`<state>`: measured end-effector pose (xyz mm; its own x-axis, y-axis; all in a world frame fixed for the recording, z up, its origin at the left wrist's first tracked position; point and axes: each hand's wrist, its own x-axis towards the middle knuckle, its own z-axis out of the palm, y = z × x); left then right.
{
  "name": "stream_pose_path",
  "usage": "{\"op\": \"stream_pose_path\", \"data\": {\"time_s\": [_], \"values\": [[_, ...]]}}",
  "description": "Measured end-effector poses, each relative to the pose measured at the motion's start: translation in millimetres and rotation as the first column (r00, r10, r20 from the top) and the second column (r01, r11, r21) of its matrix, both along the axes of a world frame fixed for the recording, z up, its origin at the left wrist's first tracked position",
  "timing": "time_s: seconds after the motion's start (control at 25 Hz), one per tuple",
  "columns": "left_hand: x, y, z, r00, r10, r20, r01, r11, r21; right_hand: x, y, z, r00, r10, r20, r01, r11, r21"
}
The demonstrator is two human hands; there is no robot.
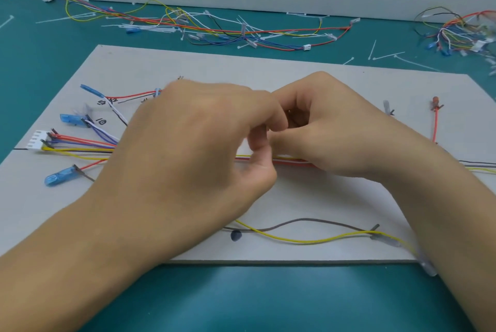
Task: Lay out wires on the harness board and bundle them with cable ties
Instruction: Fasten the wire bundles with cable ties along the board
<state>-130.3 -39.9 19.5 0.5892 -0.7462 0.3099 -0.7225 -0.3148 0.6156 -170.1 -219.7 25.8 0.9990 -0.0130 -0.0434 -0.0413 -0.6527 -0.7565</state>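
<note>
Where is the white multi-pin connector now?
In head view, the white multi-pin connector sits at the harness board's left edge, left of the left hand.

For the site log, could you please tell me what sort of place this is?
Probably a wire-harness assembly bench: a harness board with wires laid along marked lines, loose cable ties on a green mat, and more harnesses heaped behind.

Coloured wires across grey board

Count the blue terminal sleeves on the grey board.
3, all near the left edge of the board: upper sleeve, middle sleeve, lower sleeve. The left hand and right hand may hide more.
</note>
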Motion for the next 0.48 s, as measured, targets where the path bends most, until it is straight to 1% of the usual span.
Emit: {"op": "stream_pose_path", "data": {"time_s": [0.04, 0.08, 0.16, 0.2, 0.28, 0.36, 0.48], "values": [[-2, -1, 1, 0.999, 0.013, -0.046, -0.015, 1.000, -0.028, 0, -2, 1, 1.000, 0.011, -0.010, -0.011, 1.000, 0.029], [-1, 0, 2, 0.998, -0.016, -0.060, 0.015, 1.000, -0.023, 0, -4, 2, 0.999, 0.024, -0.022, -0.023, 0.998, 0.051], [2, 0, 3, 0.999, -0.040, 0.037, 0.040, 0.999, -0.015, 0, -5, 3, 0.999, 0.042, -0.034, -0.040, 0.998, 0.046], [6, 1, 1, 0.998, -0.035, 0.061, 0.038, 0.998, -0.044, 0, -6, 3, 0.999, 0.042, -0.031, -0.041, 0.999, 0.036], [12, 3, 0, 0.999, -0.044, 0.032, 0.047, 0.994, -0.102, -1, -7, 3, 0.999, 0.029, -0.016, -0.029, 0.999, 0.020], [13, 4, -3, 0.996, -0.041, -0.079, 0.025, 0.982, -0.187, 0, -7, 2, 1.000, 0.012, -0.014, -0.012, 1.000, 0.010], [16, 2, -8, 0.944, -0.099, -0.316, 0.007, 0.960, -0.280, 1, -9, 1, 1.000, -0.018, -0.024, 0.018, 1.000, 0.010]]}}
